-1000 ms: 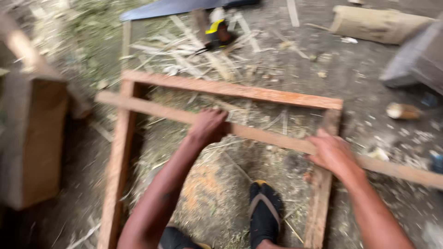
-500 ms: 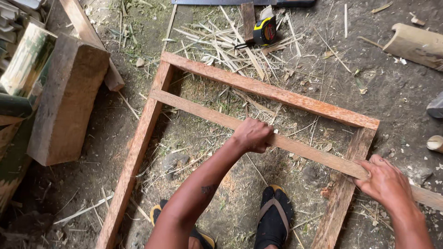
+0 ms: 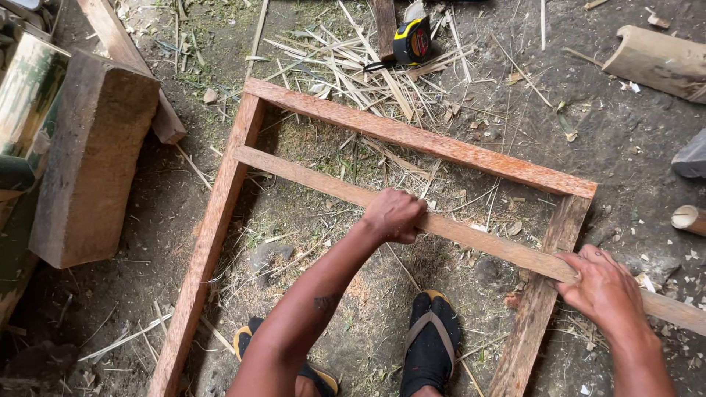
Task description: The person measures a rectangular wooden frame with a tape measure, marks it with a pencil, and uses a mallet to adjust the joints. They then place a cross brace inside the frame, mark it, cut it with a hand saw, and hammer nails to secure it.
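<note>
A reddish wooden frame [image 3: 213, 220] lies flat on the dirt ground. A long thin wooden slat [image 3: 309, 176] rests diagonally across it, from the left rail to beyond the right rail. My left hand [image 3: 393, 215] is closed around the slat near its middle. My right hand [image 3: 607, 288] presses on the slat where it crosses the frame's right rail [image 3: 540, 301]. My feet in black and yellow sandals [image 3: 432, 345] stand inside the frame.
A yellow and black tape measure [image 3: 412, 40] lies among bamboo slivers beyond the frame. A thick wooden block [image 3: 92, 162] and bamboo pieces sit at the left. A bamboo log [image 3: 654, 62] lies at the top right.
The view has shifted a little; the frame and slat sit lower and more to the right in view. Both hands stay on the slat in the same places.
</note>
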